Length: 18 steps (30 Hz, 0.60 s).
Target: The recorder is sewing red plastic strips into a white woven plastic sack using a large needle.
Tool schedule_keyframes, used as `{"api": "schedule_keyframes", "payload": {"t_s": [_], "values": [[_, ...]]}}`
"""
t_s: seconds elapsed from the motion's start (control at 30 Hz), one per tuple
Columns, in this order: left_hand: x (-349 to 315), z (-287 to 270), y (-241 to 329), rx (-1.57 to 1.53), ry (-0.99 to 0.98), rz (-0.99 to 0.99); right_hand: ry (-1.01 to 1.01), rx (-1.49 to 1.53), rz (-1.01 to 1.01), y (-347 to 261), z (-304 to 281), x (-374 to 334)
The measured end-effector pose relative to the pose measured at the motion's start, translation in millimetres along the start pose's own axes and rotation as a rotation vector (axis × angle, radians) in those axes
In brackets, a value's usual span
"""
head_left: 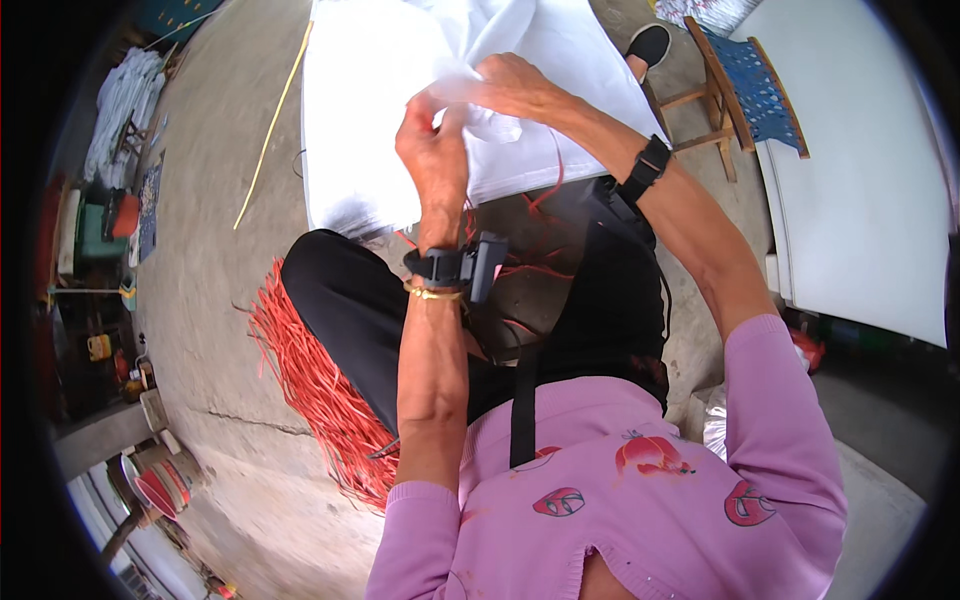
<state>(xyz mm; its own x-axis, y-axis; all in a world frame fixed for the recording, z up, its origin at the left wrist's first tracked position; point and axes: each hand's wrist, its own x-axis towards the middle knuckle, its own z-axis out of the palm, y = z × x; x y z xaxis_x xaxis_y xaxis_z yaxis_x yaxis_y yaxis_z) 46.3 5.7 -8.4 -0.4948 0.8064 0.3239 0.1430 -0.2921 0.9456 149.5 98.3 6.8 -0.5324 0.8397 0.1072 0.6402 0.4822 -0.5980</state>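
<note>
Nearest, at the lower edge, a pink top (650,540) with red printed figures, and a black strap (524,410) across its hem. Next, black trousers (340,290) on spread legs, with a heap of long red strips (320,390) just beside the left leg and loose red strands (540,270) between the knees. On the left wrist, a gold-coloured bracelet (437,294) and a black band with a dark box (487,267); on the right wrist, another black band (652,165). Farther out, the left hand (433,140) and right hand (520,85) close together, both with fingers curled narrow on a gathered bit of the white sheet (360,130); too blurred to tell which fingertips meet. Beneath and beyond both hands, the rest of that sheet, spread out before the knees. To its left, a thin yellow strip (270,130) on the grey floor (230,300). To its right, a dark shoe (650,45) on a foot and a wooden stool (760,95) with a blue woven seat. Farther right, a large white panel (850,200).
</note>
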Motion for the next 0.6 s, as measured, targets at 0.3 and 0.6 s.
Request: {"api": "schedule_keyframes", "payload": {"t_s": [0.3, 0.6], "values": [[-25, 29, -38, -0.025, 0.035, -0.284, 0.038, -0.085, -0.011, -5, -10, 7], [-16, 24, -62, 0.211, 0.069, -0.371, 0.143, -0.358, -0.134, 9, -40, 2]]}}
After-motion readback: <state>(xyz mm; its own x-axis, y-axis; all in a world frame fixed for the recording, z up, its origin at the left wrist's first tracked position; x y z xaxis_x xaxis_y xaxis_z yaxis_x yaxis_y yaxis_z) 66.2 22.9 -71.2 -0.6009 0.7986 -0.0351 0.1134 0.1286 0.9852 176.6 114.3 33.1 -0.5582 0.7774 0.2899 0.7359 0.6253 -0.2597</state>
